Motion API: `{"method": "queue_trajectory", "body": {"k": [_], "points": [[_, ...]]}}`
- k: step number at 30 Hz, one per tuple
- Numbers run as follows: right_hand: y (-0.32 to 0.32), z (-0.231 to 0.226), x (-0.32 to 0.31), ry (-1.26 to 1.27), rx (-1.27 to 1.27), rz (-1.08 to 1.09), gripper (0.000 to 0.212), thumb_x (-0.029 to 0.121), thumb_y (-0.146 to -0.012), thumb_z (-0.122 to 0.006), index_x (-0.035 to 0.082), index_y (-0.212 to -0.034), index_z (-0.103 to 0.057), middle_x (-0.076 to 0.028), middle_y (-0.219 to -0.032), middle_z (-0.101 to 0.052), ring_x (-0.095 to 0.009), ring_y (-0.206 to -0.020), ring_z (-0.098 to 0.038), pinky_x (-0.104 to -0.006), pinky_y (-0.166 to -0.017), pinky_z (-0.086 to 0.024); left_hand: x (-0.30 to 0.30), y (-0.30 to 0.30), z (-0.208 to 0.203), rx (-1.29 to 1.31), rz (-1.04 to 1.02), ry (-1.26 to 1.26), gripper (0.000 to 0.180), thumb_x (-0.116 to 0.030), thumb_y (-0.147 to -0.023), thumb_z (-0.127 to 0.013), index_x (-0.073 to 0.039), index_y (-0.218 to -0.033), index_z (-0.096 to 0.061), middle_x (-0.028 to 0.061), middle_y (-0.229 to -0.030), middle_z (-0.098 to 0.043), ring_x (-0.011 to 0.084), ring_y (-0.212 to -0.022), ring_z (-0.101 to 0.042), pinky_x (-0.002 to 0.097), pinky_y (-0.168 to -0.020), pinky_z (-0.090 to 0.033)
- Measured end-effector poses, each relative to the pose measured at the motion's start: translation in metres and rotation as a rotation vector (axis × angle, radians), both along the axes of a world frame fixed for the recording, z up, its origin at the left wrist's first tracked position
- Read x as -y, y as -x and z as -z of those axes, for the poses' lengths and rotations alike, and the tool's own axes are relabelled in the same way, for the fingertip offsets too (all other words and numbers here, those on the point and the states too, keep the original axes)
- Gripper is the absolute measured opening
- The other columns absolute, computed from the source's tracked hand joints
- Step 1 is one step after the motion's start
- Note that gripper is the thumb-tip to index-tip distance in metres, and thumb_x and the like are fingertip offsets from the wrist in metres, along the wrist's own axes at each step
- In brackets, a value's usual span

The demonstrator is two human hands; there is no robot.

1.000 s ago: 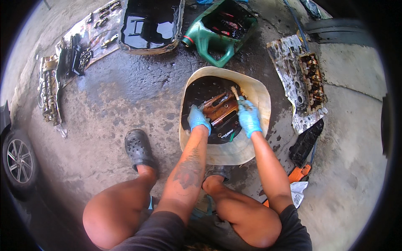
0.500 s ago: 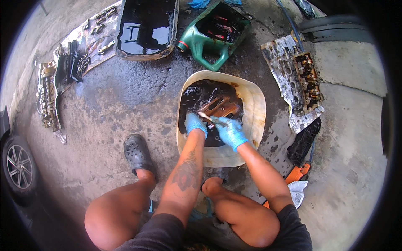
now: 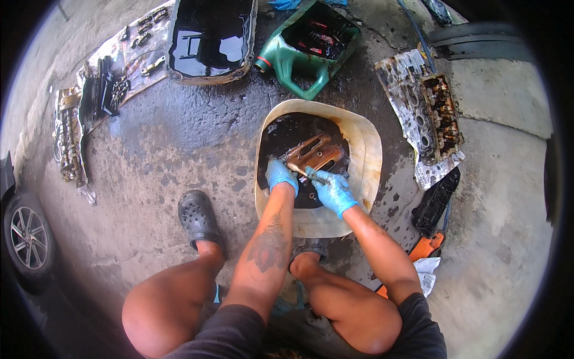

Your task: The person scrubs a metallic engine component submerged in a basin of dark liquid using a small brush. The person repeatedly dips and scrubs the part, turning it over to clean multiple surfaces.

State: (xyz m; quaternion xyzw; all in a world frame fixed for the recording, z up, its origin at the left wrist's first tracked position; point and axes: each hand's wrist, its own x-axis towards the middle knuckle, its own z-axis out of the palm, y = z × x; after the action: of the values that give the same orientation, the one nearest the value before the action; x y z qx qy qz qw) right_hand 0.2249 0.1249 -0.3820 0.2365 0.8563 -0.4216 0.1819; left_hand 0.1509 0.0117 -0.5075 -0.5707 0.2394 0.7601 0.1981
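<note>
A: What are the two hands doing?

B: In blue gloves, the person's left hand (image 3: pixel 281 173) grasps the near left end of a brown slotted metal part (image 3: pixel 315 154), while the right hand (image 3: pixel 330 189) clenches a small brush (image 3: pixel 298 170) that points toward the left.

A: Where is the metal part?

B: Just right of the left hand and beyond the right, inside a pale tub (image 3: pixel 363 161), amid dark liquid (image 3: pixel 286 133).

A: And around them?

B: Straight beyond the hands lies a cut-open green jug (image 3: pixel 310 87); beyond the left hand, a pan (image 3: pixel 215 79) holds more dark liquid. Well right of the right hand, an oily engine block piece (image 3: pixel 442 116) rests on stained paper (image 3: pixel 431 173).
</note>
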Motion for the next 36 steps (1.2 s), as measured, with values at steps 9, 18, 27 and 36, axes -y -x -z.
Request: {"method": "queue_trajectory", "body": {"k": [9,18,27,36], "points": [[0.003,-0.016,-0.012,-0.050,0.136,-0.038,0.026,0.010,-0.091,-0.063,0.013,-0.115,-0.071,-0.010,-0.105,-0.073,-0.019,-0.093,-0.069,-0.0319,-0.085,-0.052,0.001,0.007,-0.010,-0.009,-0.004,-0.003,0.039,-0.032,-0.099,-0.045,0.000,-0.114,-0.060,0.0125,-0.107,-0.064,0.0270,-0.087,-0.064,0.0437,-0.079,-0.053],[0.009,-0.020,-0.011,-0.064,0.164,0.050,0.025,0.018,-0.089,-0.066,0.015,-0.113,-0.072,-0.014,-0.102,-0.072,-0.026,-0.089,-0.070,-0.0349,-0.080,-0.053,-0.010,0.001,-0.013,-0.019,0.024,-0.059,0.039,-0.027,-0.098,-0.043,0.005,-0.116,-0.058,0.0168,-0.109,-0.063,0.0303,-0.095,-0.063,0.0473,-0.086,-0.052],[0.006,-0.004,-0.017,-0.116,0.211,0.015,0.023,0.015,-0.088,-0.066,0.012,-0.109,-0.074,-0.011,-0.103,-0.073,-0.024,-0.094,-0.070,-0.0344,-0.085,-0.052,-0.016,0.001,-0.022,-0.031,0.043,-0.059,0.041,-0.030,-0.096,-0.049,0.003,-0.117,-0.058,0.0151,-0.110,-0.063,0.0277,-0.093,-0.063,0.0455,-0.083,-0.052],[0.006,-0.011,-0.030,-0.110,0.250,0.002,0.021,0.025,-0.087,-0.067,0.015,-0.103,-0.074,-0.012,-0.102,-0.071,-0.029,-0.093,-0.068,-0.0377,-0.083,-0.052,-0.016,0.005,-0.032,0.034,0.107,0.002,0.041,-0.029,-0.100,-0.035,0.000,-0.120,-0.057,0.0172,-0.117,-0.061,0.0323,-0.108,-0.058,0.0489,-0.096,-0.046]]}}
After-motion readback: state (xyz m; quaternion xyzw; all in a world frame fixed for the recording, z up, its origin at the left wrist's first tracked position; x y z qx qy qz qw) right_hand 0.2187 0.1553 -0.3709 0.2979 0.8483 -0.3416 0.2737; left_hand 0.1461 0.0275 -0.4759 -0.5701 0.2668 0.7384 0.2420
